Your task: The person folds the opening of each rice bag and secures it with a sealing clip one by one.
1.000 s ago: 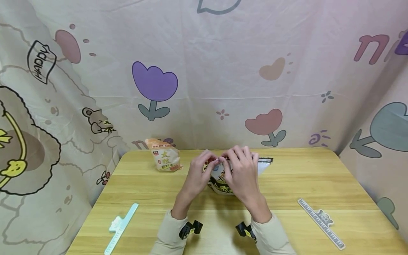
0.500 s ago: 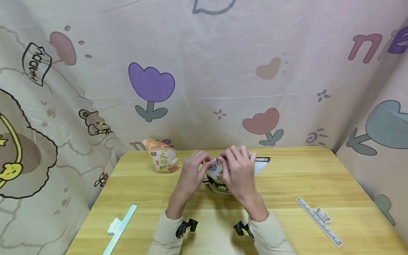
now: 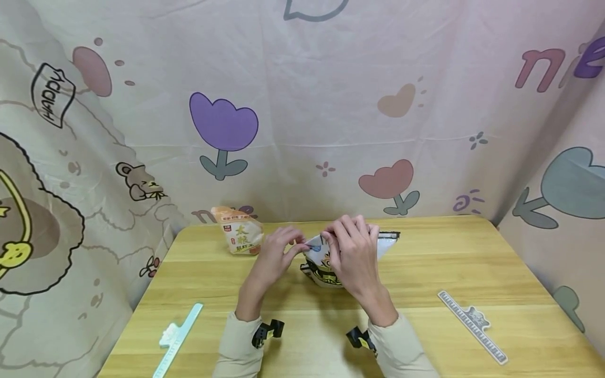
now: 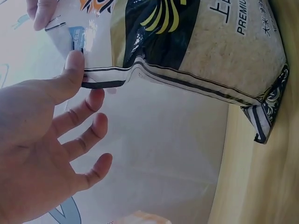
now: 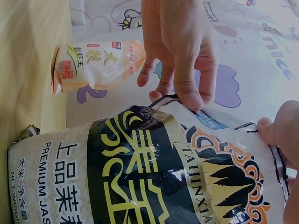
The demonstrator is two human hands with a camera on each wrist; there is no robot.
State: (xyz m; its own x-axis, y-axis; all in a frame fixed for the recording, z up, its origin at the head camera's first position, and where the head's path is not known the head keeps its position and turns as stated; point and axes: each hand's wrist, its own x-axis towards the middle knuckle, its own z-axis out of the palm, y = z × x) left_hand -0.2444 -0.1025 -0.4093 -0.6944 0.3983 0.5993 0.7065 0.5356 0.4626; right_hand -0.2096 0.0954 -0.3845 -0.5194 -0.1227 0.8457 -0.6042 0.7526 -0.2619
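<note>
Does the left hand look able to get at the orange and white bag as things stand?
Probably yes: the orange and white bag stands near the left hand, and nothing shows between them. That hand would likely first have to release the rice bag, whose edge it pinches.

The left hand (image 4: 42,135) pinches a rice bag (image 4: 224,56) by its striped side edge, thumb on the front; the right hand (image 4: 43,11) touches its top corner.
</note>
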